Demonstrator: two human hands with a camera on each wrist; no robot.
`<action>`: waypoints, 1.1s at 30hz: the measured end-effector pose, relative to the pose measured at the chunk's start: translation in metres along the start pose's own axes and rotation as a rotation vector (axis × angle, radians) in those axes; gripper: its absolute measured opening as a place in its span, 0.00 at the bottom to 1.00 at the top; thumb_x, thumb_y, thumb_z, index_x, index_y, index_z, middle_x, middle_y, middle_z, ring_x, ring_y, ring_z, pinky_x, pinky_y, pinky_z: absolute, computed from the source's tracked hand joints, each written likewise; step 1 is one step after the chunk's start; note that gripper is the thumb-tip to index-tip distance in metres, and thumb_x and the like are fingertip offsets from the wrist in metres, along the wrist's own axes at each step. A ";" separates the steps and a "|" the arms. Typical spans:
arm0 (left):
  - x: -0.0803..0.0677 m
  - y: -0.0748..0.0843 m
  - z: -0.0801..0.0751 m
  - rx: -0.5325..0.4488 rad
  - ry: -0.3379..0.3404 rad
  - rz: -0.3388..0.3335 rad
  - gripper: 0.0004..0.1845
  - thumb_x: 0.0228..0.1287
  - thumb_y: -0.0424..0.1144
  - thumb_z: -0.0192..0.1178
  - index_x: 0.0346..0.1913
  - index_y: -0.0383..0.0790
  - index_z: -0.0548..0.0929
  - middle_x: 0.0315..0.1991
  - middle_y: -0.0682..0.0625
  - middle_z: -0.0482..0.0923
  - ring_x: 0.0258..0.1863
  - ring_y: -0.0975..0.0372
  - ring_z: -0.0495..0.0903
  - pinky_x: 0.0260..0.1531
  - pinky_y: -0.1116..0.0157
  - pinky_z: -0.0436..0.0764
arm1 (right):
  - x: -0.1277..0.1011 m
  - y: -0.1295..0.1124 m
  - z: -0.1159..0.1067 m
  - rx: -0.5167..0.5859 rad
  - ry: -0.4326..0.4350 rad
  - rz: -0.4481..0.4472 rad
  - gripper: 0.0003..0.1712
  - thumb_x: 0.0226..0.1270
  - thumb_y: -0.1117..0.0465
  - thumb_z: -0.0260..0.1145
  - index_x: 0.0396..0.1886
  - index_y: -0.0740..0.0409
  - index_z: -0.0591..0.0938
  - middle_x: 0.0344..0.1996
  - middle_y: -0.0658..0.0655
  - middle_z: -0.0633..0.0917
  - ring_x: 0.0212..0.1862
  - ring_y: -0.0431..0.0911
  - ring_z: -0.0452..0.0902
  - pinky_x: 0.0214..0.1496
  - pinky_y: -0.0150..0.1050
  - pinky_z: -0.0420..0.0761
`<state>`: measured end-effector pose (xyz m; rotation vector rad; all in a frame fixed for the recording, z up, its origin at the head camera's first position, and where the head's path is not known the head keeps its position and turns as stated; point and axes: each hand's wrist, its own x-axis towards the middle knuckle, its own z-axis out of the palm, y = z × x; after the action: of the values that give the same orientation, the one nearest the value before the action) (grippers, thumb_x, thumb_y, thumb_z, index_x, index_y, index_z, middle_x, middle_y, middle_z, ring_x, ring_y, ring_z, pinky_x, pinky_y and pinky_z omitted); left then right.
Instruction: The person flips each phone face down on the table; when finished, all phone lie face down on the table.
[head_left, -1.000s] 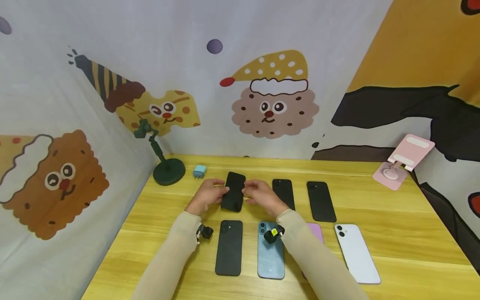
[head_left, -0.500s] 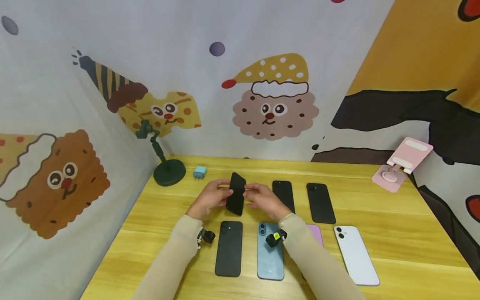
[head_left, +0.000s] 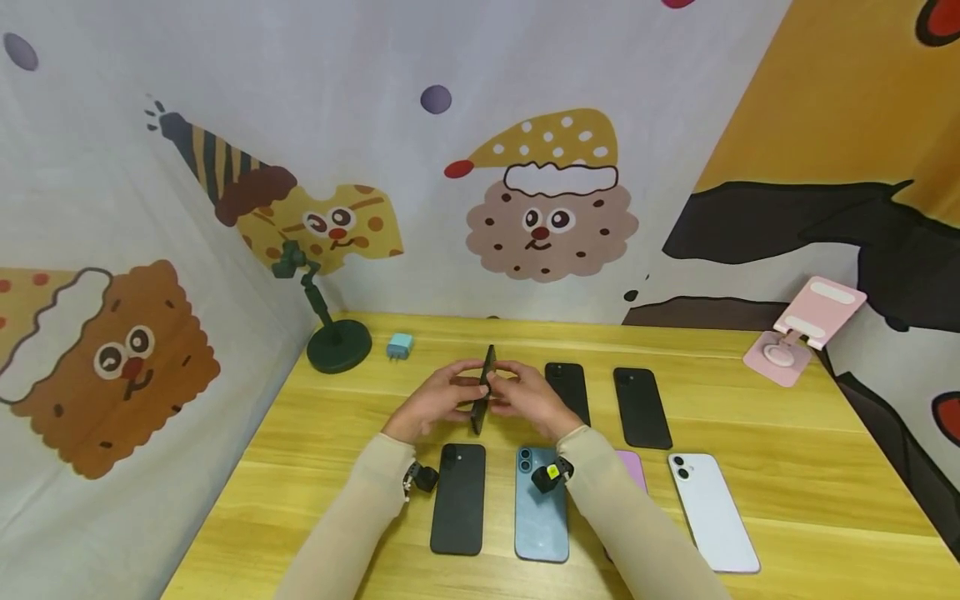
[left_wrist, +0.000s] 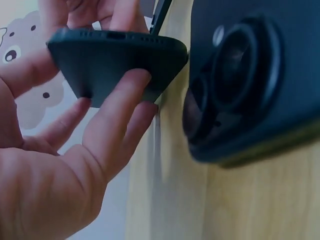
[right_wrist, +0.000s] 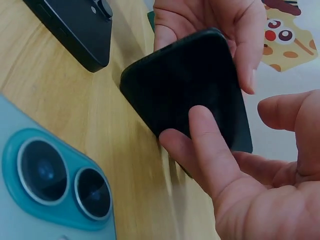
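Observation:
A black smartphone [head_left: 485,393] stands on its long edge between the two hands, seen nearly edge-on in the head view. My left hand [head_left: 438,400] grips it from the left, its thumb at the edge and two fingers on one dark face [left_wrist: 82,67], below the port end. From the right, my right hand [head_left: 531,396] touches the other face. In the right wrist view its fingers [right_wrist: 212,150] lie nearly straight against that glossy black surface [right_wrist: 170,90], while the thumb is apart from it. A dark phone [head_left: 459,504] lies camera side up just nearer the body.
Blue [head_left: 540,529], pink [head_left: 632,465] and white [head_left: 718,517] phones lie in the near row; the right sleeve covers part of the pink one. Two black phones [head_left: 567,390] [head_left: 643,408] lie behind. A charger [head_left: 400,345], green stand [head_left: 339,346] and pink stand [head_left: 776,354] stand farther back.
The black phone has turned from lying tilted with its face visible to standing on edge. Both hands have come closer together, the left one moving right with the phone.

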<state>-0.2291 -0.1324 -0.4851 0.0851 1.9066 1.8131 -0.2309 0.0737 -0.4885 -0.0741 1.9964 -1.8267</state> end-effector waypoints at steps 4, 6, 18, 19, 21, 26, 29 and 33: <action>0.001 0.001 0.004 -0.011 -0.037 -0.013 0.33 0.78 0.38 0.63 0.81 0.52 0.68 0.74 0.38 0.72 0.66 0.44 0.81 0.61 0.44 0.84 | 0.000 0.000 -0.001 0.006 0.009 -0.008 0.34 0.83 0.51 0.63 0.81 0.55 0.67 0.59 0.66 0.84 0.55 0.55 0.88 0.57 0.48 0.89; 0.002 0.001 0.005 -0.005 -0.042 -0.012 0.32 0.78 0.36 0.62 0.81 0.51 0.69 0.73 0.37 0.73 0.65 0.44 0.82 0.60 0.44 0.85 | -0.001 0.000 -0.001 0.005 0.013 -0.011 0.34 0.82 0.53 0.63 0.80 0.57 0.67 0.58 0.66 0.84 0.55 0.55 0.89 0.56 0.50 0.89; 0.009 -0.005 0.011 0.074 -0.018 0.007 0.29 0.76 0.38 0.65 0.77 0.47 0.73 0.74 0.38 0.72 0.64 0.46 0.83 0.61 0.44 0.84 | -0.003 0.002 -0.005 -0.003 0.034 -0.022 0.29 0.82 0.63 0.61 0.76 0.64 0.67 0.54 0.69 0.86 0.49 0.56 0.90 0.50 0.50 0.91; 0.009 -0.005 0.012 0.072 -0.010 0.004 0.29 0.76 0.38 0.65 0.77 0.47 0.74 0.74 0.38 0.72 0.64 0.46 0.83 0.61 0.45 0.84 | -0.002 0.002 -0.006 -0.002 0.037 -0.024 0.29 0.82 0.63 0.61 0.76 0.65 0.67 0.55 0.69 0.86 0.49 0.56 0.90 0.49 0.50 0.91; 0.009 -0.004 0.012 0.061 0.006 -0.002 0.28 0.77 0.38 0.65 0.76 0.46 0.75 0.73 0.37 0.71 0.63 0.47 0.83 0.60 0.46 0.85 | -0.003 0.001 -0.007 -0.002 0.041 -0.026 0.29 0.81 0.64 0.61 0.76 0.65 0.66 0.55 0.70 0.86 0.48 0.56 0.91 0.47 0.49 0.92; 0.008 -0.002 0.007 0.000 0.063 0.002 0.26 0.78 0.36 0.62 0.75 0.43 0.75 0.68 0.38 0.75 0.59 0.52 0.83 0.58 0.51 0.87 | -0.007 -0.003 -0.011 0.016 0.066 -0.037 0.31 0.80 0.66 0.61 0.77 0.65 0.65 0.58 0.71 0.84 0.47 0.56 0.91 0.44 0.48 0.92; 0.009 -0.004 0.003 -0.045 0.084 0.010 0.28 0.78 0.35 0.61 0.77 0.42 0.71 0.67 0.39 0.76 0.56 0.55 0.83 0.56 0.53 0.87 | -0.010 -0.007 -0.011 0.027 0.079 -0.054 0.31 0.80 0.66 0.60 0.78 0.65 0.65 0.59 0.71 0.84 0.48 0.57 0.91 0.44 0.48 0.92; 0.011 -0.006 0.000 -0.119 0.046 0.009 0.34 0.78 0.35 0.60 0.82 0.46 0.64 0.71 0.38 0.75 0.54 0.56 0.86 0.53 0.55 0.88 | -0.014 -0.013 -0.011 0.041 0.085 -0.082 0.31 0.80 0.66 0.61 0.78 0.62 0.66 0.60 0.70 0.84 0.50 0.57 0.90 0.45 0.49 0.92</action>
<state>-0.2373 -0.1289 -0.4948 0.0119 1.8270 1.9457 -0.2254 0.0864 -0.4717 -0.0679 2.0397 -1.9518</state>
